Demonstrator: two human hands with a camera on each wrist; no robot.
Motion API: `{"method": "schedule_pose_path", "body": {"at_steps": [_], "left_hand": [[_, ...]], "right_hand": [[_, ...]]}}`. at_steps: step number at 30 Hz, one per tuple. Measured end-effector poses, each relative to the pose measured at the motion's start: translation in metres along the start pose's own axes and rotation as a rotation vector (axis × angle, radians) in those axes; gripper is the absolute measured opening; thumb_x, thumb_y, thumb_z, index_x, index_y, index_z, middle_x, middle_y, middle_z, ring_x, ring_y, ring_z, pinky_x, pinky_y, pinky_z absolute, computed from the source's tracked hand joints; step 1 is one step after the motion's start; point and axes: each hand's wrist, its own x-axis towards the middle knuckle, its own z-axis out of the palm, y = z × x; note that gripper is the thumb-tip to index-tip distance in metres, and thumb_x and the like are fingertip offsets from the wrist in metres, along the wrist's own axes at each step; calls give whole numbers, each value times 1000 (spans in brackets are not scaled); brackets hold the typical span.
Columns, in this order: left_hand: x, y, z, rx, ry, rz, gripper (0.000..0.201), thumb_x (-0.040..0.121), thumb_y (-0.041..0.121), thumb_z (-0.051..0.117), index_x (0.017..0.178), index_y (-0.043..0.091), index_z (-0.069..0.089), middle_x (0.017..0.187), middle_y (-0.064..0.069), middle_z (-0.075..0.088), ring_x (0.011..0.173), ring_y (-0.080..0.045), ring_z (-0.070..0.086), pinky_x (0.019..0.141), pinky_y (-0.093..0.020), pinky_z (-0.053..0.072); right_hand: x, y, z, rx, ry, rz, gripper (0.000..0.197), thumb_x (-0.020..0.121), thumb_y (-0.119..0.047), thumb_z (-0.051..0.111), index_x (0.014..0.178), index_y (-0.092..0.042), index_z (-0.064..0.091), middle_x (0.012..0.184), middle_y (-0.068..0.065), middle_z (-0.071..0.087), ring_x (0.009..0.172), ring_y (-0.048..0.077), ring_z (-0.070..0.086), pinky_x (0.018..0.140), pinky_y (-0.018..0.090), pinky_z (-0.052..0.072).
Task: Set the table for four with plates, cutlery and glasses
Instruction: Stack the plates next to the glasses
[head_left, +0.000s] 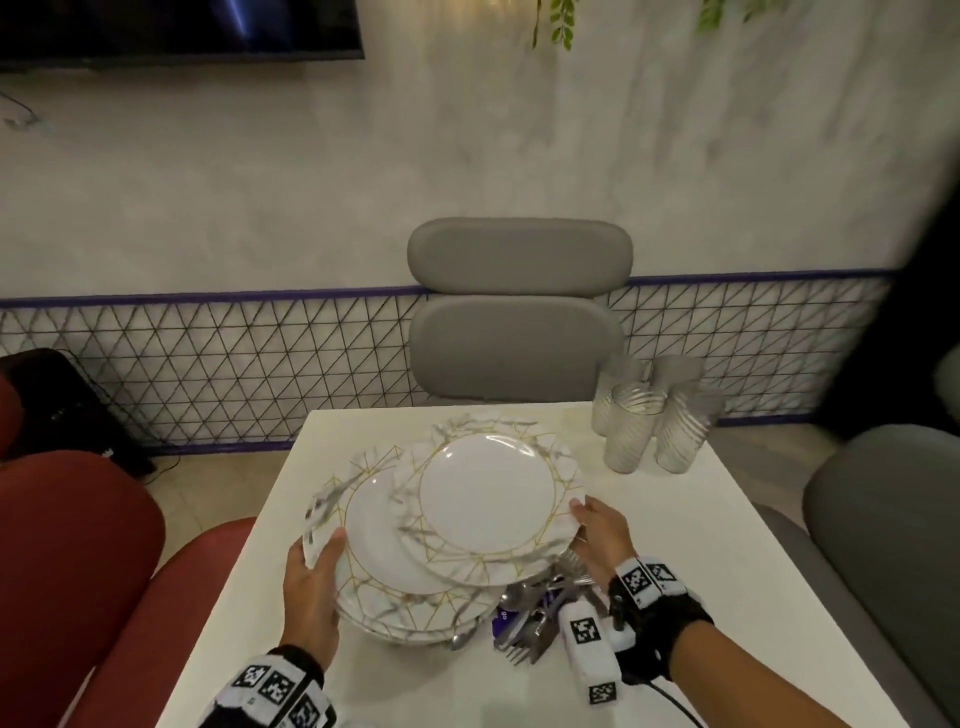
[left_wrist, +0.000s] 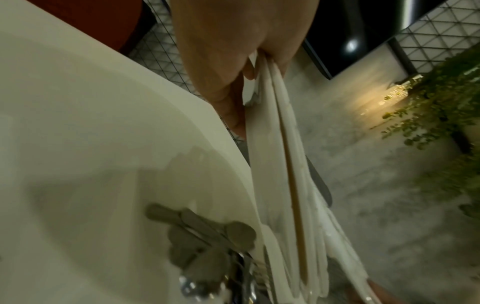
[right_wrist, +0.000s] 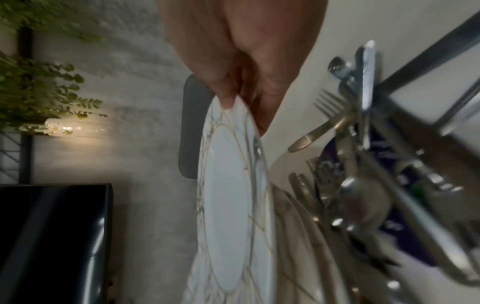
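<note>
Four glasses (head_left: 649, 410) grouped at worktop (head_left: 675, 530) corner; cutlery heap (head_left: 540, 613) beside plates. Left hand (head_left: 311, 597) grips plate stack (head_left: 395, 561); right hand (head_left: 597, 535) pinches top plate (head_left: 493, 493).

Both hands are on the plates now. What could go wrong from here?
The top plate is held only at its rim by the right hand; it could slip. The left hand pinches several plates at one edge, so they may slide apart. The cutlery lies just beneath and could get knocked.

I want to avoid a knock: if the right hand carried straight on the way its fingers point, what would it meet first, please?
Probably nothing soon: the right hand, pinching the top plate, points up-left over the table; the glasses stand to its right.
</note>
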Motion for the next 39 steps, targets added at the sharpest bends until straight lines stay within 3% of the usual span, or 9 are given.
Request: {"method": "schedule_pose_path", "body": {"at_steps": [5, 9, 12, 15, 20, 24, 27, 33, 39], "left_hand": [[-21, -24, 59, 20, -103, -92, 46, 91, 22, 58, 135, 20, 44, 130, -6, 56, 116, -28, 56, 100, -49, 43], [-35, -48, 105, 97, -197, -160, 42, 91, 26, 59, 130, 18, 47, 123, -8, 61, 109, -30, 60, 95, -51, 48], [-47, -68, 142, 133, -321, -223, 40, 92, 25, 57, 130, 22, 45, 121, -6, 63, 109, -31, 61, 94, -54, 48], [-55, -93, 172, 159, -406, -319, 42, 94, 21, 52, 134, 21, 41, 128, -7, 59, 116, -32, 57, 98, -58, 43], [-54, -134, 211, 157, -497, -526, 30, 97, 12, 41, 127, 14, 44, 125, -19, 60, 112, -38, 59, 90, -55, 50], [-49, -159, 231, 380, -459, -553, 23, 92, 17, 43, 111, 4, 47, 111, -24, 58, 101, -41, 60, 85, -58, 51], [-48, -163, 247, 581, -462, -475, 19, 94, 15, 42, 99, 0, 52, 82, -17, 56, 77, -30, 60, 71, -46, 56], [-49, -158, 258, 648, -486, -462, 14, 93, -1, 46, 81, 0, 53, 68, -11, 51, 61, -19, 51, 41, -18, 47], [-45, -167, 259, 975, -504, -219, 16, 91, 7, 44, 76, 9, 51, 70, -3, 53, 62, -13, 49, 56, -20, 38]], "right_hand": [[-16, 5, -47, -100, -49, 130, 21, 96, -3, 41, 86, 1, 60, 89, 16, 64, 78, 26, 58, 56, 30, 54], [-10, 0, -94, -201, 38, 149, 22, 94, -5, 36, 112, -6, 49, 116, 16, 53, 96, 28, 52, 86, 41, 46], [-3, -3, -133, -167, 68, 209, 18, 91, -3, 38, 101, -17, 41, 111, 12, 42, 77, 23, 49, 93, 47, 43], [5, -12, -165, -222, 237, 247, 20, 85, 4, 35, 85, -14, 44, 90, 10, 41, 67, 22, 38, 69, 42, 44], [22, -30, -212, -493, 263, 224, 44, 87, 8, 39, 132, 7, 41, 68, -3, 33, 59, 7, 32, 56, 18, 31], [50, -35, -228, -573, 342, 183, 39, 88, 13, 34, 120, 0, 53, 66, 0, 34, 65, 14, 41, 71, 27, 42], [70, -36, -234, -538, 433, 136, 31, 89, 11, 29, 75, -4, 52, 66, 3, 37, 58, 15, 33, 62, 25, 36], [80, -43, -245, -398, 358, -43, 28, 87, 11, 33, 96, -7, 52, 96, 10, 48, 69, 17, 42, 52, 20, 30], [95, -33, -254, -422, 357, 13, 35, 96, -9, 39, 128, 2, 49, 129, 18, 53, 122, 34, 47, 101, 36, 36]]}}
